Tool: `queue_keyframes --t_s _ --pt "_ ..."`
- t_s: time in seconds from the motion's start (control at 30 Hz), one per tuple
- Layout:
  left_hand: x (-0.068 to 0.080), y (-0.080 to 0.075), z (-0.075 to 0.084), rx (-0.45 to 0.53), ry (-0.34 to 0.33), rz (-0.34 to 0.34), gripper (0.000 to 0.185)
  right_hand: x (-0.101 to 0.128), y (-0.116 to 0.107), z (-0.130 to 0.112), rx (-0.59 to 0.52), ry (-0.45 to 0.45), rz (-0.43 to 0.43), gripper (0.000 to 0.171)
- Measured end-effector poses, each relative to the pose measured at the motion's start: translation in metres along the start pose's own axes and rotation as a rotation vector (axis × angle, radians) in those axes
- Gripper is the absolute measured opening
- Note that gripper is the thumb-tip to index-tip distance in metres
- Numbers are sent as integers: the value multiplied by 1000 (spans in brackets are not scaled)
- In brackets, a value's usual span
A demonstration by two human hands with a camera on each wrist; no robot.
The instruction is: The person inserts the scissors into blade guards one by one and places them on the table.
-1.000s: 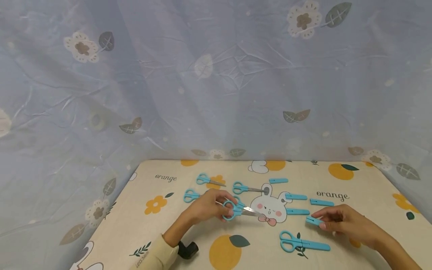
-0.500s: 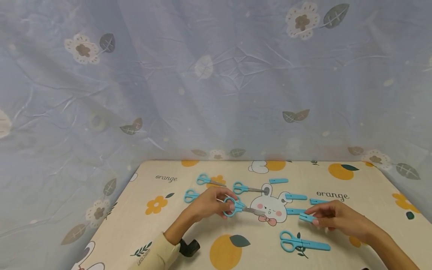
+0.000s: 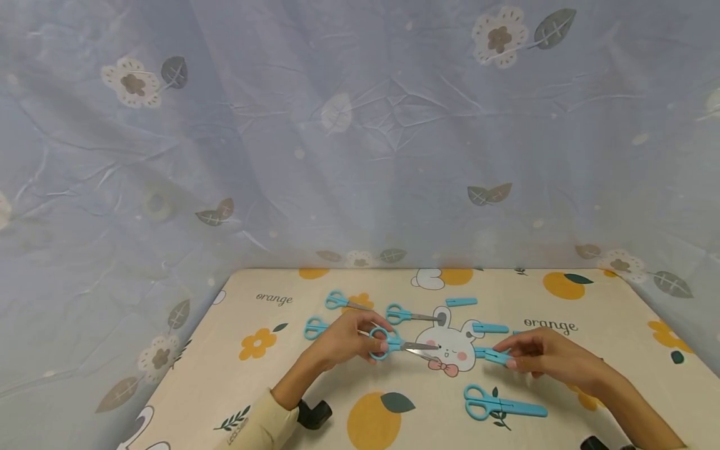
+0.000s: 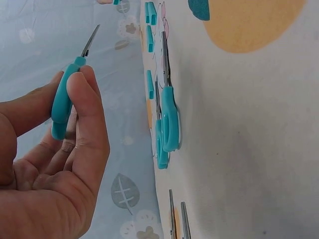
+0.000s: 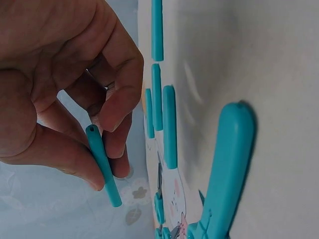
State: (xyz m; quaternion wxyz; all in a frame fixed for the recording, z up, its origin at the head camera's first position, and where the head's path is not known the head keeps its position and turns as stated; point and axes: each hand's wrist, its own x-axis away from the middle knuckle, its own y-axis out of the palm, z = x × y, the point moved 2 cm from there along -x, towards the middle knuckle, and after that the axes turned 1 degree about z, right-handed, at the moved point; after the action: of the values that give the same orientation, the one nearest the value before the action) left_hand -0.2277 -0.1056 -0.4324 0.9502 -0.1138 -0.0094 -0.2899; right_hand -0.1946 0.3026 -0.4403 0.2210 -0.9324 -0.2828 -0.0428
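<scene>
My left hand (image 3: 351, 336) pinches the blue handles of a small pair of scissors (image 3: 400, 345), bare metal blades pointing right over the rabbit print; in the left wrist view the scissors (image 4: 67, 92) sit between thumb and fingers. My right hand (image 3: 540, 353) pinches a blue blade cover (image 3: 493, 356), its open end pointing left toward the blade tips, a short gap apart. The right wrist view shows the cover (image 5: 103, 165) held between thumb and fingers above the table.
Other uncovered blue scissors lie behind (image 3: 413, 314), (image 3: 342, 302), (image 3: 316, 327). A covered pair (image 3: 503, 405) lies near the front. Loose covers (image 3: 463, 302), (image 3: 490, 327) lie at the right. A black object (image 3: 314, 412) sits by the left sleeve. A floral curtain (image 3: 360, 125) hangs behind the table (image 3: 264, 381).
My right hand has carried the blue cover leftward toward the scissors. The left hand has raised the scissors slightly and shifted them a little right, closing the gap.
</scene>
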Motion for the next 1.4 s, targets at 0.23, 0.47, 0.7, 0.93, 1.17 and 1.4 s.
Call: queue_keyframes --t_s 0.23,0.47,0.7,0.93,1.17,1.4 --pt "-2 0 0 -23 -7 18 31 -4 -1 -3 21 -19 8 40" --pt "-1 1 1 -27 -12 26 30 -5 0 -5 20 -21 10 39" --pt "0 3 3 10 -7 18 31 -8 3 -7 17 -44 17 39" --pt "-3 5 4 28 11 1 31 -11 4 -10 31 -55 12 39" --pt "-4 5 6 32 7 8 27 -17 8 -15 22 -51 5 38" --pt "-4 8 7 53 -1 8 27 -21 11 -19 17 -76 -14 38"
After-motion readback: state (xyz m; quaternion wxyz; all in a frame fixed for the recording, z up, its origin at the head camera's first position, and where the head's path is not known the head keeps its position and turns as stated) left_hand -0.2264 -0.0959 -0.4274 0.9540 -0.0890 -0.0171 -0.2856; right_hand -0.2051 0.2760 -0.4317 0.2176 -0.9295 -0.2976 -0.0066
